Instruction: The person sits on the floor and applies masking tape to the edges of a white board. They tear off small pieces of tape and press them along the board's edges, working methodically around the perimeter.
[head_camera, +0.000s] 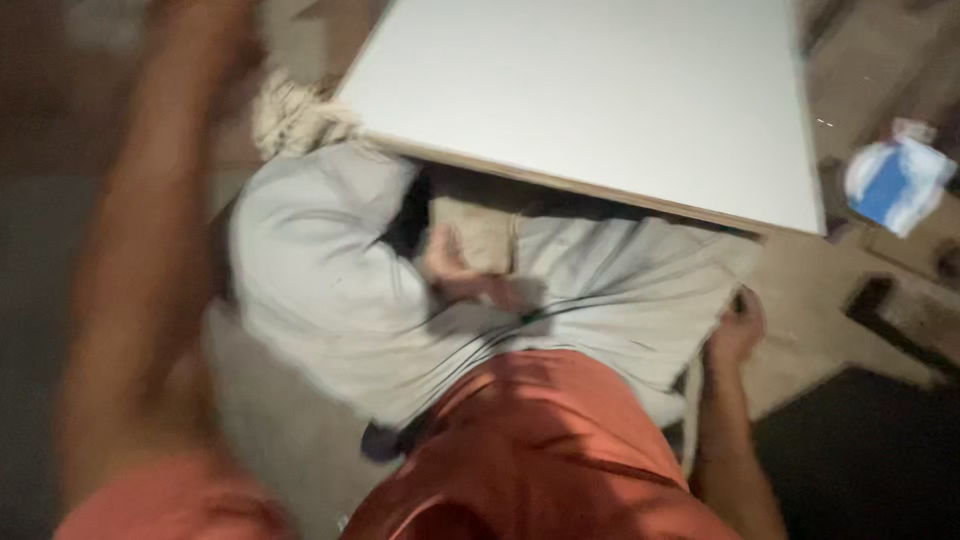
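Head view, blurred. Left arm (140, 270): raised steeply up the left side, forearm smeared by motion; its hand runs into the dark top edge, so the grip cannot be told. Right hand (735, 330): lowered at the person's side, fingers curled at the edge of the pale grey trousers (330, 290); whether it clasps the cloth is unclear. White board (600, 100): flat, tilted, resting over the knees, its wooden edge toward the body. Orange shirt (540, 440): lower centre. Blue-and-white packet (895, 185): on the floor, far right, nothing visible inside.
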